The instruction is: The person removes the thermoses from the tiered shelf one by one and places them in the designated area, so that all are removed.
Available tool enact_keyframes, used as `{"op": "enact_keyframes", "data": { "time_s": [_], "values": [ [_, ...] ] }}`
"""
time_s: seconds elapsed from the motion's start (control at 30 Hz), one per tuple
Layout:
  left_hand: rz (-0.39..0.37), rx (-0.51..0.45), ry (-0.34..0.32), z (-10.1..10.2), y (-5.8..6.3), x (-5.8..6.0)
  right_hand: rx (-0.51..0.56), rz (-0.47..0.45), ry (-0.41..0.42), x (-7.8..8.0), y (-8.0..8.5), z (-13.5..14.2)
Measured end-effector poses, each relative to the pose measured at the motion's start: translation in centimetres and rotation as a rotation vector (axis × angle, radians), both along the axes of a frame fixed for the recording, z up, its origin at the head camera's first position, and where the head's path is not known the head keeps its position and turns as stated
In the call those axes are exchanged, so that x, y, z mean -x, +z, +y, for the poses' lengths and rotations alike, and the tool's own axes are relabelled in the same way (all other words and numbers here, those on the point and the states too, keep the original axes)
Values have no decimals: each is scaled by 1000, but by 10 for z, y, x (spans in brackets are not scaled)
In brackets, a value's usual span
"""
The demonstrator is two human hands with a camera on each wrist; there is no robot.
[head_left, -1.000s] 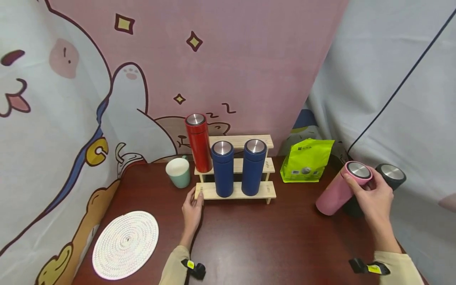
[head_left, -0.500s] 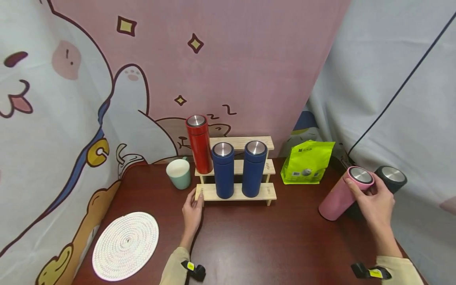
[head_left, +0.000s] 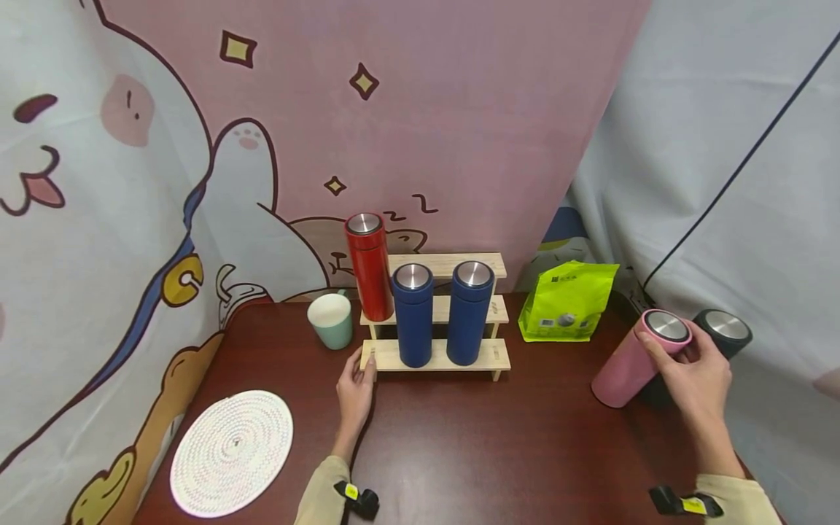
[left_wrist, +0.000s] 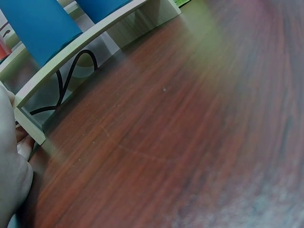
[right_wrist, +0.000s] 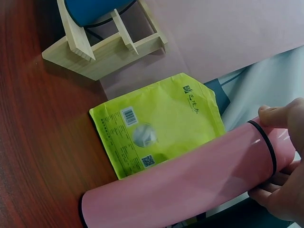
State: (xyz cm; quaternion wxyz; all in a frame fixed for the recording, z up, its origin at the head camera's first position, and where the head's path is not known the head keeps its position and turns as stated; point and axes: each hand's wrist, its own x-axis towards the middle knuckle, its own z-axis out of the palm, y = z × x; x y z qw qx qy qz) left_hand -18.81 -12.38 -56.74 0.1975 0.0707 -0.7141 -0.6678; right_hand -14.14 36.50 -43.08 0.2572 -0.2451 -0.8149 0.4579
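My right hand [head_left: 698, 375] grips a pink thermos [head_left: 633, 364] around its lid end, thumb on the near side. In the head view the thermos leans, its silver-topped lid toward the upper right. Behind the hand a black thermos [head_left: 727, 332] is partly hidden. My left hand [head_left: 355, 386] holds the left end of the lowest step of a wooden tiered rack [head_left: 436, 356], thumb on top. On that step stand two blue thermoses, the left blue thermos [head_left: 413, 321] and the right blue thermos [head_left: 469, 317]. A red thermos [head_left: 370, 273] stands on the middle step at the left.
A pale green cup [head_left: 331, 324] stands left of the rack. A round white woven mat [head_left: 232, 452] lies at the table's left. Right of the rack is a lime-green bag [head_left: 567, 302]. Printed cloth [head_left: 485, 131] hangs behind the dark red-brown table [head_left: 499, 445].
The right hand and pink thermos have shifted slightly right and down in the head view. The left hand stays on the rack's step, and the whole view has drifted a little.
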Motion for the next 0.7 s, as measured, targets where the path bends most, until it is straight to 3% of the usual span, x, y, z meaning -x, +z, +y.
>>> {"op": "enact_keyframes", "data": {
  "time_s": [0.13, 0.33, 0.47, 0.7],
  "values": [
    [4, 6, 4, 0, -1, 0, -17, 9, 6, -1, -1, -1],
    [-5, 13, 6, 0, -1, 0, -9, 114, 34, 1, 7, -4],
    [-11, 2, 1, 0, 0, 0, -99, 143, 42, 4, 20, -6],
    [-1, 9, 3, 0, 0, 0, -145, 195, 115, 17, 50, -19]
  ]
}}
